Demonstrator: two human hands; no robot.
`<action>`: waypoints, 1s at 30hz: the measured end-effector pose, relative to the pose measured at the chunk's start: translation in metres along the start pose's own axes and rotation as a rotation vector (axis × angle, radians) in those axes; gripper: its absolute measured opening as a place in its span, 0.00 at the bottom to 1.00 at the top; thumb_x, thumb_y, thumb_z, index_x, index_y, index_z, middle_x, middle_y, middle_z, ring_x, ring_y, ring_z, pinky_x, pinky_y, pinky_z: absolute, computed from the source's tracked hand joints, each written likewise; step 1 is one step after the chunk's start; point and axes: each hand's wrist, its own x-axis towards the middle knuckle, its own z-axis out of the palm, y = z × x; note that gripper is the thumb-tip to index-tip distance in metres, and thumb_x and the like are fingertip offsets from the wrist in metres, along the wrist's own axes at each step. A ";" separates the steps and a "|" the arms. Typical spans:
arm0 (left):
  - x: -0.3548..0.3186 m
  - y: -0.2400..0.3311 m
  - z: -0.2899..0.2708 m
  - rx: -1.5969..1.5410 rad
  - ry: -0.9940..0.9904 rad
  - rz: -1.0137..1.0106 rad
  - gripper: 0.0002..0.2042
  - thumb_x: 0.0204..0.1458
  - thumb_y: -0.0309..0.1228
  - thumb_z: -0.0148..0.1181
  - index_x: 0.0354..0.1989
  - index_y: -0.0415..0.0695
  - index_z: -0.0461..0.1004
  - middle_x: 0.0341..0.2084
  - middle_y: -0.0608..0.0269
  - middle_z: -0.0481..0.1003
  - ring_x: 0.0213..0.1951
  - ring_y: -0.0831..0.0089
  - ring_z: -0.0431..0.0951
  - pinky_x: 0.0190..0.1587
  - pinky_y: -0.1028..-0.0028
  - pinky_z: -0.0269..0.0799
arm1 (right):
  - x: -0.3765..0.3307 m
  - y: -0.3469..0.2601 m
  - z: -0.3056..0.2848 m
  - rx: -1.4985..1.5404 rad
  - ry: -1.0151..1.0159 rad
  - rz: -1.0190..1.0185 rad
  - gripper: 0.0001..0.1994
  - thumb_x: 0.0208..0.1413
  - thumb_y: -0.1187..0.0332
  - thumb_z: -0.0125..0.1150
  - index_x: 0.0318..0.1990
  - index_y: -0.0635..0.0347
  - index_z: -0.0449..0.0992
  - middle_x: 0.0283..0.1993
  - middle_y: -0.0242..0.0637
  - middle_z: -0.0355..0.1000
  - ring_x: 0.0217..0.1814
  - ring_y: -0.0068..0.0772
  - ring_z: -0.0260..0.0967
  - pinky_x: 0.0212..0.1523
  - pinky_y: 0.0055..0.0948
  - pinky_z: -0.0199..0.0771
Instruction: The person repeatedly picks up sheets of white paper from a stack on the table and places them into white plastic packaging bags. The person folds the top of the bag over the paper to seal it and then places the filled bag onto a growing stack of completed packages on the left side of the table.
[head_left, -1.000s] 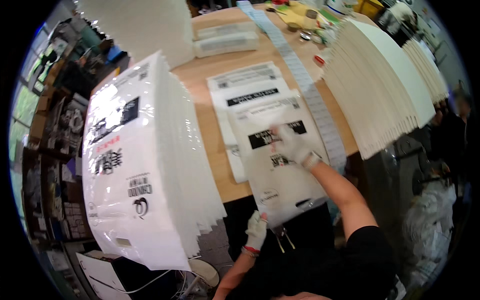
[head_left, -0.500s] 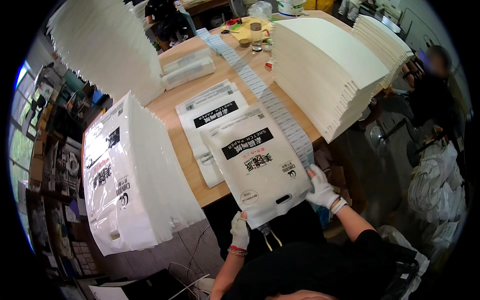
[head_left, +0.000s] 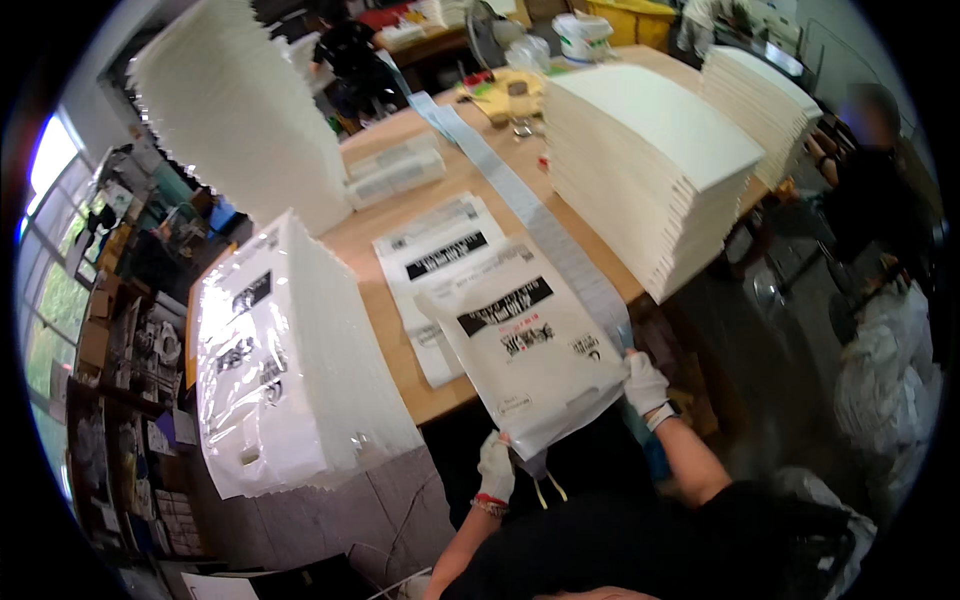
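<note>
Head view: at my twelve o'clock, a white packet (head_left: 550, 362) overhangs the table (head_left: 425, 402), left hand (head_left: 496, 466) pinching its seven o'clock corner, right hand (head_left: 647, 383) its four o'clock corner, apparently straightening it, the next move seemingly calling for even tension.

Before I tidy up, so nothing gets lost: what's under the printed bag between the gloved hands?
The bag partly overlaps flat white printed packaging on the wooden table. Anything else beneath is covered, so I cannot tell.
</note>
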 end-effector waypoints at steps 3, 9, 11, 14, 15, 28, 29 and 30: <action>-0.011 -0.011 -0.007 0.023 -0.020 0.014 0.13 0.58 0.36 0.47 0.39 0.36 0.69 0.33 0.64 0.71 0.34 0.79 0.69 0.37 0.77 0.66 | -0.027 0.018 -0.041 0.256 -0.069 0.055 0.17 0.47 0.71 0.48 0.48 0.53 0.65 0.46 0.41 0.69 0.38 0.50 0.69 0.40 0.43 0.68; -0.017 0.052 0.026 0.379 -0.149 0.132 0.15 0.59 0.38 0.44 0.41 0.39 0.69 0.32 0.62 0.74 0.35 0.79 0.72 0.38 0.77 0.68 | 0.031 0.033 -0.020 0.953 -0.454 0.417 0.12 0.52 0.72 0.53 0.44 0.63 0.68 0.34 0.32 0.68 0.32 0.30 0.65 0.33 0.27 0.67; -0.022 0.097 0.042 0.611 -0.278 0.544 0.15 0.59 0.37 0.42 0.40 0.36 0.69 0.28 0.58 0.72 0.34 0.73 0.73 0.32 0.74 0.69 | 0.025 -0.016 -0.006 0.910 -0.561 0.250 0.19 0.52 0.75 0.51 0.54 0.63 0.63 0.43 0.36 0.70 0.41 0.29 0.68 0.40 0.24 0.69; -0.039 0.147 0.039 0.881 -0.204 0.905 0.10 0.54 0.29 0.47 0.40 0.36 0.69 0.28 0.56 0.71 0.32 0.68 0.72 0.33 0.74 0.68 | 0.012 -0.077 0.010 1.706 -0.307 0.181 0.35 0.50 0.85 0.44 0.65 0.60 0.39 0.56 0.44 0.62 0.55 0.34 0.64 0.50 0.26 0.68; -0.073 0.195 0.054 0.813 -0.312 0.866 0.10 0.52 0.25 0.48 0.41 0.36 0.69 0.28 0.56 0.70 0.31 0.67 0.72 0.33 0.74 0.68 | 0.014 -0.106 0.004 1.809 -0.284 0.122 0.34 0.51 0.85 0.44 0.65 0.60 0.40 0.55 0.44 0.62 0.52 0.33 0.66 0.47 0.26 0.69; -0.133 0.362 -0.295 0.076 0.509 0.770 0.19 0.55 0.44 0.42 0.44 0.40 0.67 0.39 0.57 0.71 0.40 0.63 0.73 0.42 0.65 0.72 | 0.054 -0.462 -0.125 0.796 -0.753 -0.795 0.15 0.54 0.68 0.49 0.46 0.64 0.73 0.39 0.42 0.76 0.41 0.29 0.73 0.42 0.22 0.70; -0.126 0.355 -0.329 0.120 0.524 0.707 0.18 0.54 0.43 0.43 0.43 0.41 0.67 0.39 0.57 0.71 0.40 0.62 0.73 0.42 0.65 0.72 | 0.055 -0.467 -0.119 0.879 -0.730 -0.839 0.15 0.55 0.67 0.49 0.46 0.65 0.73 0.40 0.43 0.76 0.41 0.28 0.73 0.42 0.22 0.69; -0.111 0.352 -0.319 0.044 0.567 0.749 0.18 0.54 0.43 0.44 0.42 0.41 0.68 0.39 0.58 0.71 0.40 0.63 0.73 0.42 0.66 0.71 | 0.062 -0.466 -0.105 0.940 -0.683 -0.864 0.15 0.55 0.67 0.48 0.47 0.66 0.72 0.40 0.43 0.75 0.41 0.28 0.73 0.41 0.21 0.69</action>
